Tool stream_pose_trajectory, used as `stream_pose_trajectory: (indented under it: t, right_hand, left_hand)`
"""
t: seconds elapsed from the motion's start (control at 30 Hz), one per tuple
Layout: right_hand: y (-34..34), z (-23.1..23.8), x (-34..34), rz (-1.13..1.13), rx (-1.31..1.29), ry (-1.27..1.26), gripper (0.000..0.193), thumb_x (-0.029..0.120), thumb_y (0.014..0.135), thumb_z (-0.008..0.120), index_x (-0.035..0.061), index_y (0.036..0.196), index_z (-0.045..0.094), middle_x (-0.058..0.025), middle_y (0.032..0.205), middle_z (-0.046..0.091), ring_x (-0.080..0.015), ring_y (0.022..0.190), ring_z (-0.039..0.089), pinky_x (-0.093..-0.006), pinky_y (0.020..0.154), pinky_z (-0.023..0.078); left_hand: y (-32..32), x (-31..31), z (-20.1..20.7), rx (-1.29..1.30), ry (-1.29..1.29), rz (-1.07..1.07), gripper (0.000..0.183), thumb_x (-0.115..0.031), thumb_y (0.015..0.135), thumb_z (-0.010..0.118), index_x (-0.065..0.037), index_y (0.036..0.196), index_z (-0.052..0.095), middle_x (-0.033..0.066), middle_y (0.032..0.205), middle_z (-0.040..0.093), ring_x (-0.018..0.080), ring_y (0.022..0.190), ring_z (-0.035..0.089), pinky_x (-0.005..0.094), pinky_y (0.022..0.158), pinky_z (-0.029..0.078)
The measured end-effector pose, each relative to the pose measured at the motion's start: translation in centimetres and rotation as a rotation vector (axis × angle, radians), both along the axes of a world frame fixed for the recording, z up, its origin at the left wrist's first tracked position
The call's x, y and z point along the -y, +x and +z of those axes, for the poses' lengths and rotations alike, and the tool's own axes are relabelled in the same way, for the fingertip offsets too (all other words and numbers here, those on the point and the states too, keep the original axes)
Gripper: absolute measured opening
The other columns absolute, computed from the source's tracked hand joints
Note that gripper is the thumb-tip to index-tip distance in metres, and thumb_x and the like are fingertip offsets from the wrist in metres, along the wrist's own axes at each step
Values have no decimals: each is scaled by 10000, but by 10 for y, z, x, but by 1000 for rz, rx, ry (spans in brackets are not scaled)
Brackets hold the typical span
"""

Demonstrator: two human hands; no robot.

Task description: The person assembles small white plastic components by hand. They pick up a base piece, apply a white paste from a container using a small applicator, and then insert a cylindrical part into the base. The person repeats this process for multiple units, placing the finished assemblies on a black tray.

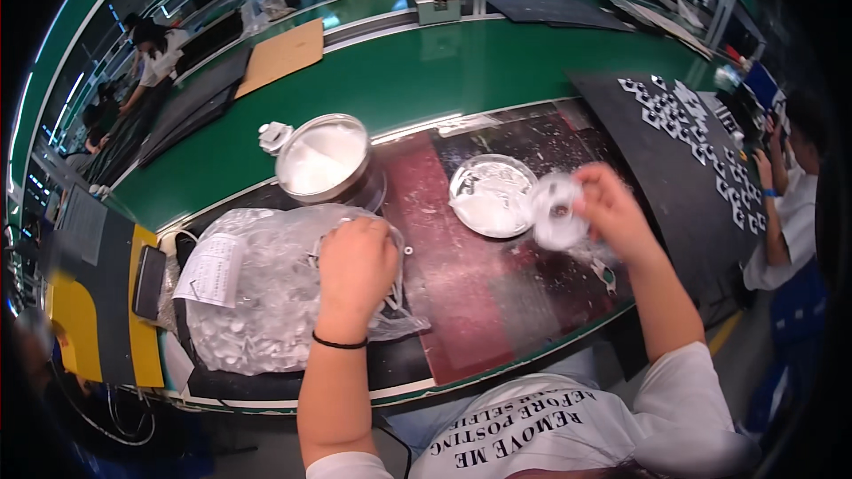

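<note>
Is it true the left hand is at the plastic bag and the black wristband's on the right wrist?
Not quite: the head view shows the black wristband on the left wrist. The left hand is at the plastic bag, as you said.

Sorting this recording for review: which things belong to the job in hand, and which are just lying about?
Seem part of the job:
clear bag of small parts, under the left hand
blurred roundish piece, in the right hand
shallow round dish, beside that piece
perhaps the round pot

Seem just lying about:
brown cardboard sheet
black rectangular object at left
</note>
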State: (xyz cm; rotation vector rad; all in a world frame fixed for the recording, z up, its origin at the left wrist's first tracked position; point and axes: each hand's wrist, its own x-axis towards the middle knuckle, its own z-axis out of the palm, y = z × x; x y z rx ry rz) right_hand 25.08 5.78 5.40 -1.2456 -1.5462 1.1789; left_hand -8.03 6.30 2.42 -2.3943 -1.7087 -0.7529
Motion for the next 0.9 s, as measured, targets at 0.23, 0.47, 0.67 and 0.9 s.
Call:
stream_pose_trajectory:
  t: [0.23, 0.47, 0.67, 0.9]
  right_hand:
    - [-6, -37, 72, 42, -153, -422, 334, 141, 883, 608, 30, 1161, 459, -52, 904, 609, -62, 539, 539, -175, 460, 419]
    - [-17, -37, 84, -74, 225, -132, 335, 161, 798, 706, 5, 1054, 554, -70, 975, 549, -67, 633, 530, -226, 601, 444]
    - [-15, -44, 102, 33, 231, 5, 427, 169, 749, 753, 14, 1093, 554, -62, 979, 522, -86, 648, 512, -228, 621, 443]
    - [-32, -47, 105, 8, 280, 69, 439, 103, 699, 794, 38, 1074, 574, -20, 857, 537, -67, 640, 478, -211, 580, 421]
  left_hand:
    - [3, -1, -1, 3, 17, -32, 100, -91, 715, 563, -54, 771, 637, 106, 787, 631, 300, 765, 594, 429, 704, 460]
    - [-5, 0, -4, -61, -44, -24, 186, -72, 690, 557, -64, 837, 670, 88, 849, 641, 284, 860, 588, 424, 788, 446]
    - [-11, 2, -2, -94, -91, -54, 201, -72, 687, 588, -59, 869, 670, 97, 871, 646, 293, 891, 587, 421, 799, 447]
    - [-8, 0, -1, -89, -100, -75, 158, -66, 682, 600, -57, 830, 654, 111, 839, 627, 316, 849, 582, 426, 751, 448]
